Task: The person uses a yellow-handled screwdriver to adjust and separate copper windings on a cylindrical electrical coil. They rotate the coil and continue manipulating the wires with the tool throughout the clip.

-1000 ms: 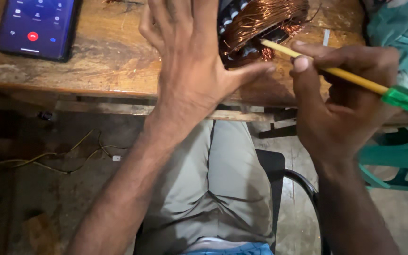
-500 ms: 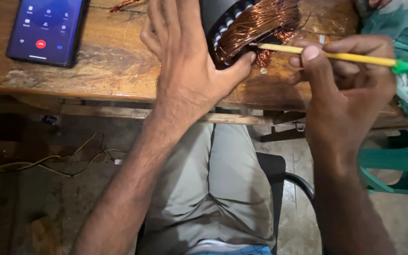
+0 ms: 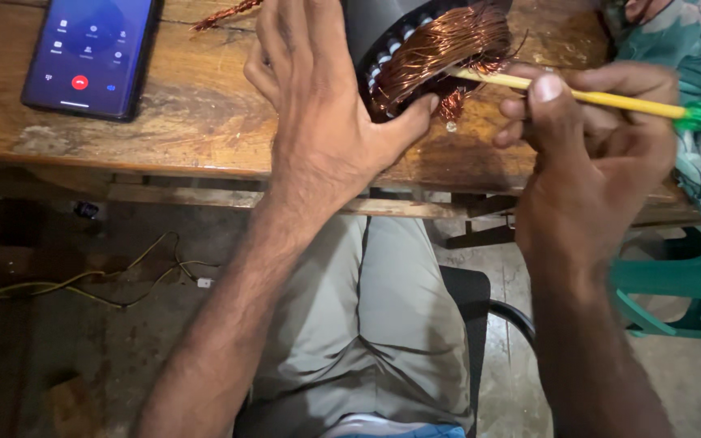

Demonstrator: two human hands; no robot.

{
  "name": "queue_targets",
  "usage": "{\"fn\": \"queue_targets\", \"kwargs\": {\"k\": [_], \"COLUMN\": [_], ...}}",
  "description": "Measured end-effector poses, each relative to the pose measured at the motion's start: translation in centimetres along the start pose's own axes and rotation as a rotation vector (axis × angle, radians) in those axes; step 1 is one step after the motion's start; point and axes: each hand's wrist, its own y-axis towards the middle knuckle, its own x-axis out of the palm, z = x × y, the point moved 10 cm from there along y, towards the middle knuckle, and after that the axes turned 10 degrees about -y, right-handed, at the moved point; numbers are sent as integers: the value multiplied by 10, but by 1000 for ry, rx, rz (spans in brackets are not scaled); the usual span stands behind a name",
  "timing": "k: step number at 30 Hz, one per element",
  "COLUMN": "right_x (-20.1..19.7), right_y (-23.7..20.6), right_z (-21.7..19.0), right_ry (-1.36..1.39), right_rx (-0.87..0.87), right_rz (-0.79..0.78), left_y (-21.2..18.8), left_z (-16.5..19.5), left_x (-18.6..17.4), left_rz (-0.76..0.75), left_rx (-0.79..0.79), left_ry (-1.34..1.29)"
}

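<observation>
In the head view, a dark motor stator point(image 3: 391, 40) is steadied on the wooden table point(image 3: 204, 122) by the left hand point(image 3: 326, 122), palm flat against it. A yellow stick point(image 3: 578, 93), gripped by the right hand point(image 3: 594, 154), is pushed into the copper windings point(image 3: 440, 49) (best levered gently, lest strands be nicked) held in the stator's slots, with a phone point(image 3: 91, 53) well left of the stator

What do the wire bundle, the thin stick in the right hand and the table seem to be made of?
Wire bundle: probably bare or enamelled copper, with a reddish-orange metallic shine in fine strands.
Stick: yellow shaft with a translucent green end, likely plastic, though the shaft could be painted.
Table: worn wood, with brown grain and stains.
</observation>
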Motion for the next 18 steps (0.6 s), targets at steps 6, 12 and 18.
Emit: {"fn": "queue_targets", "kwargs": {"k": [6,12,18], "right_x": [12,13,14], "right_y": [-8,-7,2], "right_z": [-32,-24,-20], "right_ry": [-368,-341,-231], "right_rx": [-393,-263,-208], "right_rz": [-131,-152,-148], "left_y": [0,2,1], "left_z": [-2,2,-2], "left_x": [3,0,3], "left_rz": [-23,-8,-44], "left_rx": [-21,-3,-43], "left_ry": [-3,9,-16]}}
